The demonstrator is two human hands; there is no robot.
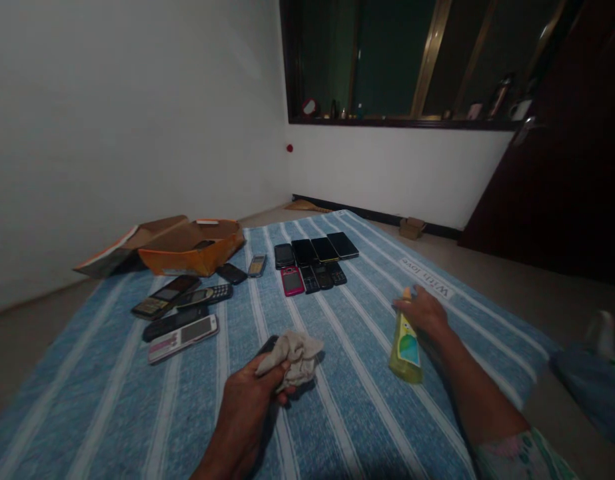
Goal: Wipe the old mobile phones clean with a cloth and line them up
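My left hand (250, 400) is closed around a crumpled pale cloth (294, 357) and a dark mobile phone (268, 345), of which only one end shows behind the cloth. To the right, my right hand (426, 310) is wrapped round the top of a yellow-green spray bottle (406, 357) with a blue and green label. The bottle looks slightly tilted. Beyond both hands, a pink phone (292, 281) lies in two neat rows with several dark phones (303, 253). On the left, a white and pink phone (184, 339) and several others lie loosely, some overlapping.
An open orange cardboard box (192, 260) with its lid folded back stands at the far left of the striped blue cloth cover (357, 400). Past the cover's far edge, a small carton (412, 228) sits on the floor. A dark door (552, 167) is at right.
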